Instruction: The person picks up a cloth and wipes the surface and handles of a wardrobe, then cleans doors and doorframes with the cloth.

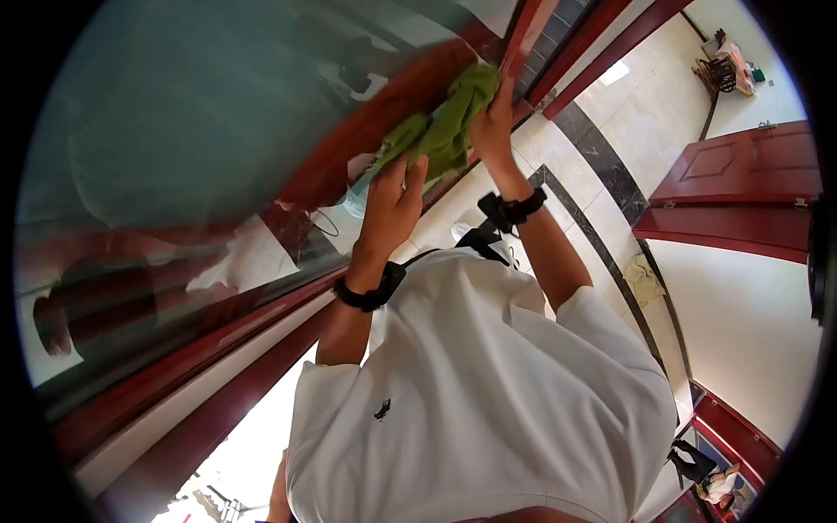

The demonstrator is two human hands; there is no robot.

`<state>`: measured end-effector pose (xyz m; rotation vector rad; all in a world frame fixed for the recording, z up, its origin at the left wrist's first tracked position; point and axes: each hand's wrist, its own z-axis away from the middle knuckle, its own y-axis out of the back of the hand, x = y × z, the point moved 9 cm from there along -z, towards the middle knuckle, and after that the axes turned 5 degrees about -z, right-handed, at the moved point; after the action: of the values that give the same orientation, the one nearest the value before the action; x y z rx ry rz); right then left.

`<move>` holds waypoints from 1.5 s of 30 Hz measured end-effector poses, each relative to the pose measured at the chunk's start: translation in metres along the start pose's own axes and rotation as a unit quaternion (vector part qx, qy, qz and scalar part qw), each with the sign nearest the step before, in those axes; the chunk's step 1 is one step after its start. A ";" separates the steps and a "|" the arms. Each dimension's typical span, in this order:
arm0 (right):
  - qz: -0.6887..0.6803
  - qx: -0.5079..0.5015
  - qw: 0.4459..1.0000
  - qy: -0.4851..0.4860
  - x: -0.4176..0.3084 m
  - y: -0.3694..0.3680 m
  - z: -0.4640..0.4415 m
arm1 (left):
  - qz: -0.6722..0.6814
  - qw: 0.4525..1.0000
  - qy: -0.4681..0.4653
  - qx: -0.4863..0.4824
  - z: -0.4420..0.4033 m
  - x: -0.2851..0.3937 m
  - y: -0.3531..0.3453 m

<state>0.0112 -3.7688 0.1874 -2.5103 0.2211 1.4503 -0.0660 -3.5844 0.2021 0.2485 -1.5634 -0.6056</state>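
A bunched green cloth [453, 126] lies against a large glass panel [192, 113] with a dark red frame. My left hand [392, 205] has its fingers on the lower left part of the cloth and grips it against the glass. At the cloth's right end, next to the red frame edge, my right hand [495, 135] holds the fabric. Both wrists wear black bands. Reflections show in the glass.
A red door [732, 179] stands open at the right, beside a pale tiled floor [602, 213] with dark strips. A pale cloth [643, 281] lies near the wall. Someone's arm [279, 497] shows at the lower left; another person [722, 490] is at the lower right.
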 end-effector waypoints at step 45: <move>0.241 -0.088 0.948 0.187 0.026 0.066 -0.057 | 0.088 0.983 0.109 0.118 -0.084 -0.084 -0.107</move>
<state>0.0547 -3.8484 0.1842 -3.0118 0.8604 1.1528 0.0025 -3.6498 0.0736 0.3400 -1.4244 -0.2457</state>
